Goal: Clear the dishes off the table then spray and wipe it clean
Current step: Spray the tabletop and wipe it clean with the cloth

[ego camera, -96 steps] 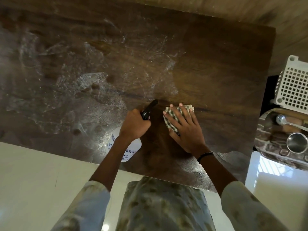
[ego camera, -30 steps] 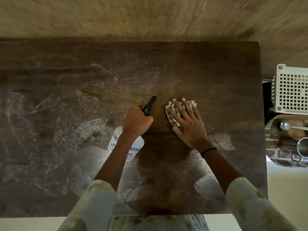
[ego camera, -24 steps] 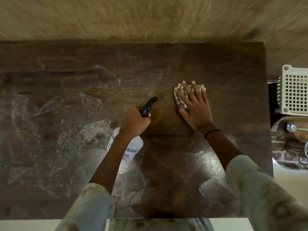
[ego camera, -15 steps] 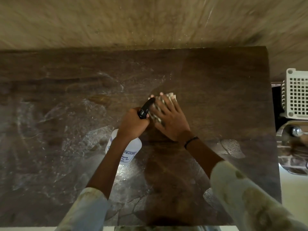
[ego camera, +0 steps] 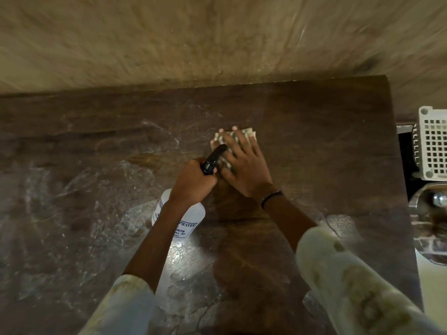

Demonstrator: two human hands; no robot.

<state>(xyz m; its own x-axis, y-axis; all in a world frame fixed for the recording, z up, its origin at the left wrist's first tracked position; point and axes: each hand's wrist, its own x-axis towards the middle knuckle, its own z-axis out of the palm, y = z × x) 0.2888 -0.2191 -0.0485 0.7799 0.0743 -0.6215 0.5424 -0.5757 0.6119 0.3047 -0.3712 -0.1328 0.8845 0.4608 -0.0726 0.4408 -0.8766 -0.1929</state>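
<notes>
Landmark: spray bottle [ego camera: 180,217], white, on the dark table [ego camera: 326,141], gripped at its black head by the left hand [ego camera: 193,181], fingers curled round it. Right hand [ego camera: 244,169] flat, fingers spread, pressing the checked cloth [ego camera: 233,143] onto the table just beyond the nozzle. Half a second ago the cloth was similarly close (earlier still it sat further right of the bottle). White basket [ego camera: 433,143] far right of the bottle.
</notes>
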